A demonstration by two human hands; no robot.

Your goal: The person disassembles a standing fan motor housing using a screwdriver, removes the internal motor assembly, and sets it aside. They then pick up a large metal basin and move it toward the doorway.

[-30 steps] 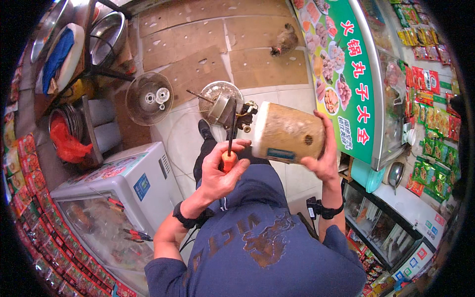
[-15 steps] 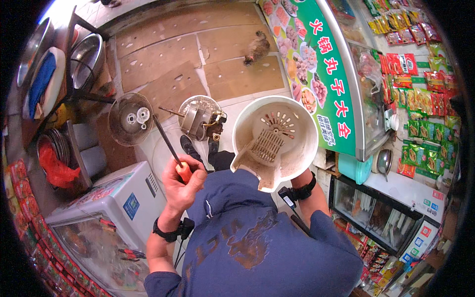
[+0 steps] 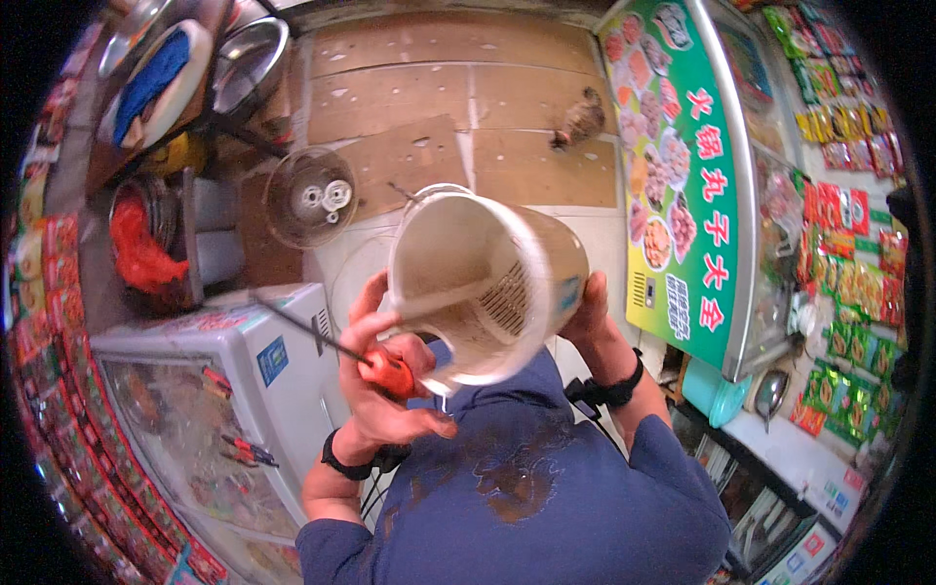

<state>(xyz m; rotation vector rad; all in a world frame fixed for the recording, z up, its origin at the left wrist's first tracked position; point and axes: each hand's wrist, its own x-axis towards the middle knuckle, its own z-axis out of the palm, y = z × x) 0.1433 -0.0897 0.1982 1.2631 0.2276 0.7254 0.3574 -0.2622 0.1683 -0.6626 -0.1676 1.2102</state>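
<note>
In front of my body a white tub-shaped plastic housing (image 3: 434, 258) is tilted, its open mouth facing up and left. Brown grime and slotted vents show inside. My right hand (image 3: 588, 310) grips its outer wall from the right. My left hand (image 3: 380, 361) is closed around the red-orange handle of a screwdriver (image 3: 317, 333), whose dark shaft points to the upper left. Fingers of that same hand also lie against the housing's left rim. Motion blurs the housing's edge. The metal assembly on the floor is mostly hidden behind it.
A see-through basin (image 3: 283, 224) holding white round parts stands on the floor ahead. A cat (image 3: 582, 119) lies on flattened cardboard (image 3: 390, 93). White freezers (image 3: 224, 341) flank me on the left, a green-panelled display freezer (image 3: 673, 195) on the right, beside hanging packets (image 3: 843, 258).
The housing has swung left and tipped from facing up to lying on a slant. My left hand, screwdriver still in it, has come to its rim. The view has shifted.
</note>
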